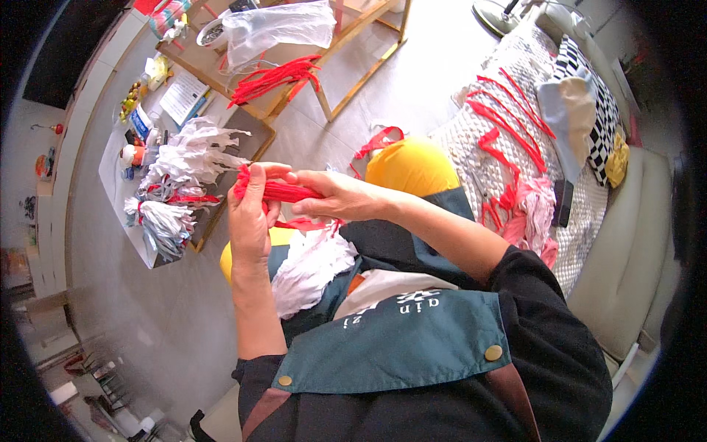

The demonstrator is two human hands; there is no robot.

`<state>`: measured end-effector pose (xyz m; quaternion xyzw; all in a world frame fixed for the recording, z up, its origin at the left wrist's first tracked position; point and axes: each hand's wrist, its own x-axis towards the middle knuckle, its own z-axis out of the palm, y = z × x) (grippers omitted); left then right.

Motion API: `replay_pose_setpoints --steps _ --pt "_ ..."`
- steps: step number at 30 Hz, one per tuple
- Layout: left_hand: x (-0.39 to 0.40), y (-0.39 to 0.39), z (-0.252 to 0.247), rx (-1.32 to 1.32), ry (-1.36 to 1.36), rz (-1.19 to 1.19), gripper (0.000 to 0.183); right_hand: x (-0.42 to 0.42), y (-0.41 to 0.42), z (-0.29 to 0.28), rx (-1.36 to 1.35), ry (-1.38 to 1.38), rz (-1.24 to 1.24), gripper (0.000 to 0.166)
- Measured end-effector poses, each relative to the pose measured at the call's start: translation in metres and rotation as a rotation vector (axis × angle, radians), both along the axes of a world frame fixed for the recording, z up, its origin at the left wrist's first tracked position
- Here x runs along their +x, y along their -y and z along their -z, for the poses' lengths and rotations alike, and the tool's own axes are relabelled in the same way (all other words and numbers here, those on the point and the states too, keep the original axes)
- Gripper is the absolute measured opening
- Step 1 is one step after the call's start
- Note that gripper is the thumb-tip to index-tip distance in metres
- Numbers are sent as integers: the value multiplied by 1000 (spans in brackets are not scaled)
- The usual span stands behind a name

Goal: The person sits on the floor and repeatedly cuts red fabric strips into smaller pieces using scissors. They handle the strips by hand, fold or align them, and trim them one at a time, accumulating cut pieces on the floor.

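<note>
A bundle of red fabric strips [288,191] is stretched between my two hands above my lap. Around its left end my left hand [255,201] is closed, thumb pressed on the cloth. My right hand [331,194] grips the bundle's other end between thumb and fingers. Below them, white fabric strips [315,268] lie over my lap, with a red strip at their top. On the low table at the left rest a bunch of pale strips [190,152] and a white bundle tied with red [163,221].
More red strips [276,80] hang over a wood-framed glass table [362,33] ahead, beside a clear plastic bag [279,27]. Red strips [511,132], pink cloth [536,204] and a black box [563,203] lie on the sofa cover at the right. Scissors [478,182] lie there too.
</note>
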<state>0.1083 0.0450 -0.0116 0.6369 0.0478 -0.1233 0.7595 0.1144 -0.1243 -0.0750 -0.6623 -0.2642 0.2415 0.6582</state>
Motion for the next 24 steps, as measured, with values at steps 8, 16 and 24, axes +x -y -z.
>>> replay_pose_setpoints --steps 8,16,24 --pt "63 -35 38 -80 -154 27 35 74 33 -16 -73 -72 152 31" --pt "170 -64 92 -373 -252 -44 16 179 9 32 -105 164 444 20" --pt "267 -79 142 -250 -222 -99 18 273 -10 81 -381 515 572 20"
